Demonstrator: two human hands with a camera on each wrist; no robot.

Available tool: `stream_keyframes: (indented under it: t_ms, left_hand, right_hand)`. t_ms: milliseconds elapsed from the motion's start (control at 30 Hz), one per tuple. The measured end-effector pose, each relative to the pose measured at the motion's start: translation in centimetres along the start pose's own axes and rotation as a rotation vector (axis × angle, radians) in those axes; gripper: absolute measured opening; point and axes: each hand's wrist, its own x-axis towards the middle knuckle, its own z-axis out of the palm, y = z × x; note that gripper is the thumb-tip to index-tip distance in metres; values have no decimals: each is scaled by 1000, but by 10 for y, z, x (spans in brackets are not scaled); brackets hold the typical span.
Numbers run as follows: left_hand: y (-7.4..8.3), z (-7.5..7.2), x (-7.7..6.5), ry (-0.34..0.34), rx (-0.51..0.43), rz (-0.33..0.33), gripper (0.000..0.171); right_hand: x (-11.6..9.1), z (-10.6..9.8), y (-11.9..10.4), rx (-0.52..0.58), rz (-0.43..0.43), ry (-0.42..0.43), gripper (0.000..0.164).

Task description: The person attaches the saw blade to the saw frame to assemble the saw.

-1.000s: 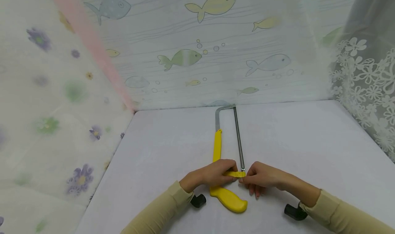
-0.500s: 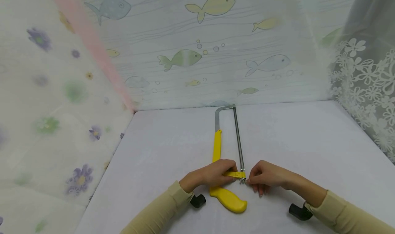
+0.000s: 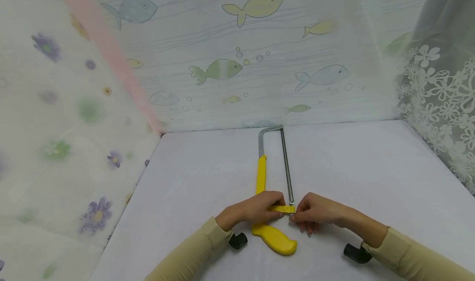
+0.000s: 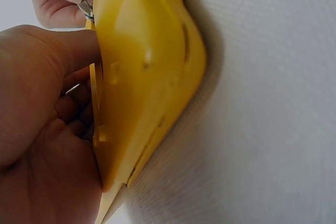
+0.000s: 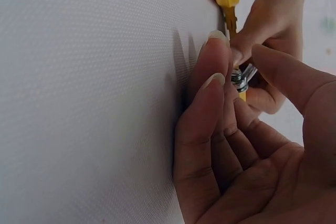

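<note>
A hacksaw (image 3: 261, 174) with a yellow handle (image 3: 276, 240) and grey blade lies on the white surface, its far end pointing away from me. My left hand (image 3: 259, 207) grips the yellow frame near the handle, thumb and fingers around the short arm that bears the blade's near end. At that arm's end sits a small metal wing nut (image 5: 240, 80). My right hand (image 3: 319, 210) pinches the wing nut between thumb and forefinger, its other fingers curled beneath. In the left wrist view the yellow handle hides part of the left fingers.
White cloth covers the table (image 3: 208, 161). A curtain with printed fish (image 3: 224, 69) hangs behind, flowered fabric (image 3: 55, 149) on the left and a lace curtain (image 3: 445, 91) on the right. Black wrist devices (image 3: 238, 241) show below both sleeves.
My right hand drew back a little to the right, baring the wing nut, and has come back to it. The left hand and hacksaw stay in place.
</note>
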Motion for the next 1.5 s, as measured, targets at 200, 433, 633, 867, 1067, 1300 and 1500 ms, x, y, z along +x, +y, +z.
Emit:
stream_keyframes:
  t_ms: [200,433,633,867,1067,1300,1500]
  left_hand:
    - [-1,1,-1,-3,-14,-6,11]
    - [-1,0,0,-1,-7,11,10]
    - [-2,-1,1,3,-1,21,9]
    - [-2,0,1,4,-13,23,8]
    - [-3,1,1,8,-5,32,8]
    - [-2,0,1,2,-15,17,9]
    - [-3,0,1,-2,-23,17,10]
  right_hand:
    - [1,2,-2,-25,17,16,35]
    - [1,-2,-1,-30,-9,1,29]
    - [-1,-10,2,-23,-71,-26,17]
    - [-2,-12,4,-6,-96,-24,12]
    - [-1,-10,5,-11,-93,-14,13]
    - [3,-8,3,-10,-44,-14,21]
    - [6,-6,2,-8,3,4,31]
